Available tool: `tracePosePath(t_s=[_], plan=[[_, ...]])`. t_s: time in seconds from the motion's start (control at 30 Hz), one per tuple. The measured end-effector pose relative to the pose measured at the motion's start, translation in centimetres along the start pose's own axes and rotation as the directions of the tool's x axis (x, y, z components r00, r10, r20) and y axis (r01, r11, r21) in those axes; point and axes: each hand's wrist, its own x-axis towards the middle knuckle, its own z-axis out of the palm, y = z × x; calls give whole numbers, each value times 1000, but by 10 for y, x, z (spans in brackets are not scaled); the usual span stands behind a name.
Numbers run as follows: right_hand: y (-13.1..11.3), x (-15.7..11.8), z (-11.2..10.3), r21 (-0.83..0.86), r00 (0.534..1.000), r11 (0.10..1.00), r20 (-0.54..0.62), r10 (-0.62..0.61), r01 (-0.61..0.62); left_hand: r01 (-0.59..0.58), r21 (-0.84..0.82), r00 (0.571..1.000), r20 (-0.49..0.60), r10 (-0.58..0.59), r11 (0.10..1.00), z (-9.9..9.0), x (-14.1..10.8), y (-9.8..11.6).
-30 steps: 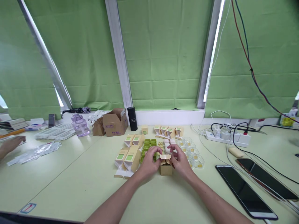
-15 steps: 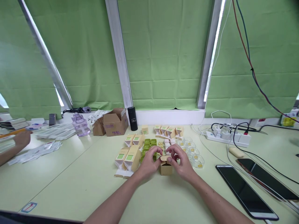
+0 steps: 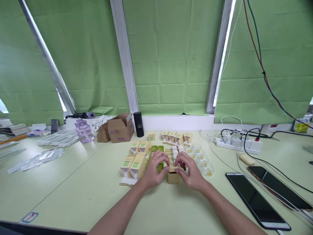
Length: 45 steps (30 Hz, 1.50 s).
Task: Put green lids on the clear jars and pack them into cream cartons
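Note:
A small tan cardboard box [image 3: 173,178] stands on the table between my hands, its top flap nearly folded down. My left hand [image 3: 156,168] is closed, thumb and fingers pinching the flap's left side. From the right, my right hand [image 3: 189,171] pinches the same flap with curled fingers. Just behind are green square cups [image 3: 154,148], partly hidden by my left hand, small yellow pieces [image 3: 168,151] and white rounded pieces [image 3: 174,151]. Clear plastic cups [image 3: 207,169] with yellow centres sit right of my right hand. Flattened tan cartons [image 3: 138,164] with green labels lie left.
More tan cartons [image 3: 179,138] stand behind. Farther back are a brown cardboard box [image 3: 121,129], a black cylinder [image 3: 139,124] and a purple bottle [image 3: 84,131]. Phones [image 3: 256,199], cables and a power strip [image 3: 238,145] occupy the right; plastic packets [image 3: 36,160] lie left.
The box's flap has come down over the dark opening, with both hands lowering slightly along with it. Another person's hand at the far left has left the view.

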Motion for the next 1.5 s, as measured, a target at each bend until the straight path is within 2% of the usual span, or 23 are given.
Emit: tracePosePath(t_s=[0.2, 0.73, 1.2, 1.5], plan=[[0, 0, 0, -24, 999, 999, 14, -36, 37, -62, 108, 997, 46, 57, 992, 2, -3, -2], [-2, -1, 0, -69, 997, 995, 54, -63, 66, -145, 144, 989, 55, 139, 979, 2, -3, -2], [3, -1, -3, -79, 994, 990, 10, -113, 114, -140, 166, 989, 69, 130, 976, 2, -4, -2], [5, -2, -3, -104, 995, 990, 19, -98, 99, -150, 147, 987, 77, 140, 978, 1, -4, -1]])
